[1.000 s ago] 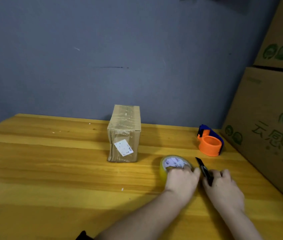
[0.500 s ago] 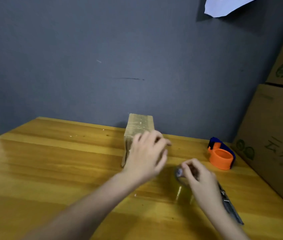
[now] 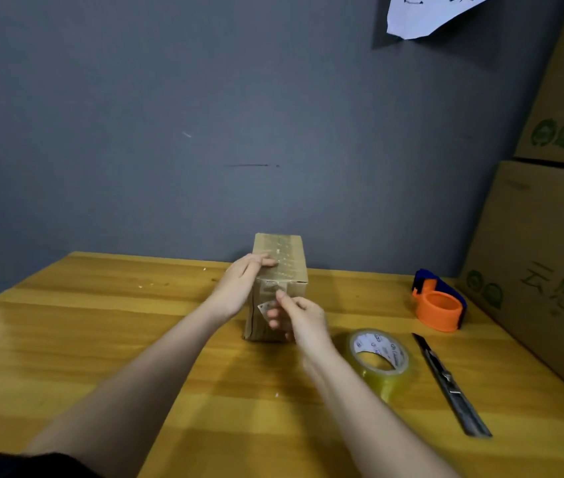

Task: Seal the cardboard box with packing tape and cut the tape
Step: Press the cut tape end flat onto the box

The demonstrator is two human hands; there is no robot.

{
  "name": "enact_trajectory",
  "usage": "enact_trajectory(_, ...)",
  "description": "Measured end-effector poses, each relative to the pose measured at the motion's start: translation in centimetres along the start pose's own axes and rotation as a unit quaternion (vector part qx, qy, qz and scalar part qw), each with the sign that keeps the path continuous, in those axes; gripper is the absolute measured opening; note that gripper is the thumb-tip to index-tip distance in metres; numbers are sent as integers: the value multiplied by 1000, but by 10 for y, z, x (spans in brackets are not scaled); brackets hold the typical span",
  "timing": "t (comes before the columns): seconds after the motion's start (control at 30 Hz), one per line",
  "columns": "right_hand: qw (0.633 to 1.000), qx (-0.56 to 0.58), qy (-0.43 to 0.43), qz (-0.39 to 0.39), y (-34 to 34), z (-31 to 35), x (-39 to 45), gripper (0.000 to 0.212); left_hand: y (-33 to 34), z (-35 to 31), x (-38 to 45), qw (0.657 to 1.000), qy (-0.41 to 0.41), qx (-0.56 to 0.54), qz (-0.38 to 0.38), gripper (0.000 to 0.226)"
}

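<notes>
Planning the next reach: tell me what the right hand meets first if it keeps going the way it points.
The right hand points at the cardboard box; it would meet its near face first and seems already against it.

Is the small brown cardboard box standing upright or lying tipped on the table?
Upright. The small brown cardboard box stands tall on the wooden table, its taped top face upward.
</notes>
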State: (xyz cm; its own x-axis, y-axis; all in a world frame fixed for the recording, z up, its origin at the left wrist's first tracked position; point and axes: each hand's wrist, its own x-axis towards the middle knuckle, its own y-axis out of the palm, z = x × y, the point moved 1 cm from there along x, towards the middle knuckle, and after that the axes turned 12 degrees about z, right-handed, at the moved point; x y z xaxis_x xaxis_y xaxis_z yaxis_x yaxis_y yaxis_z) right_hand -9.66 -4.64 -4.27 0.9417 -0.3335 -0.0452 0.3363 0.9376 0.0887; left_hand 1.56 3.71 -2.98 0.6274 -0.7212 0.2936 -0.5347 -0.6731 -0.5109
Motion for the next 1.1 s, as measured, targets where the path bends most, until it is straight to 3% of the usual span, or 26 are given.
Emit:
enact_trajectory(0.33, 995, -71, -68, 11, -12, -1, -17, 24, 3, 16, -16, 991, 70, 110, -15, 54)
enact_trajectory(0.53, 993, -75, -85, 39, -17, -3, -29, 21, 4, 15, -31, 983, 85, 160, -13, 41)
enact_trajectory(0.7, 990, -59, -121, 40, -17, 3, -27, 24, 12, 14, -30, 992, 74, 99, -28, 49)
enact_trajectory(0.9, 989, -56, -130, 39, -20, -7, -41, 28, 18, 7, -45, 991, 64, 108, -39, 44)
enact_trajectory(1.1, 984, -102, -145, 32, -22, -21, -49, 26, 18, 5, -54, 995, 73, 69, -17, 44)
